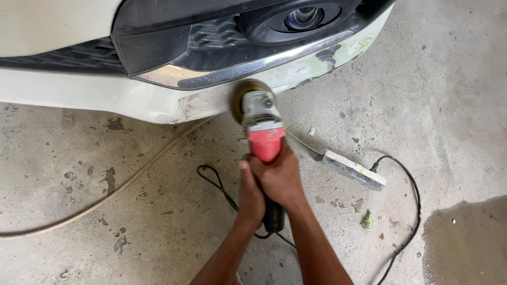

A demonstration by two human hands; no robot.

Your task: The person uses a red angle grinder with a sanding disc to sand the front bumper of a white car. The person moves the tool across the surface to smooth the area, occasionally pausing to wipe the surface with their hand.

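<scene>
Hands meet on one tool here: the right hand (280, 177) wraps closed around the red plastic body of a handheld angle grinder (261, 124), and the left hand (250, 192) closes over it from the near side, nearer the dark tail of the handle. Doubling the grip this way steadies the grinder and keeps its grey metal head pointed away from the person. The round tan sanding disc (238, 99) on that head stands on edge against the scuffed lower lip of a white car bumper (105, 95), just under a chrome trim strip (237, 68); whether it truly touches the paint is hard to tell, since the disc looks blurred. Patches of pale filler show further along the bumper to the right, below a round fog lamp (303, 17). A black power cord (222, 187) trails from the handle over the stained concrete floor (454, 105). Near the right hand lies a white rectangular extension socket block (351, 170) with its own black lead, while a tan hose (132, 177) curves away to the left.
</scene>
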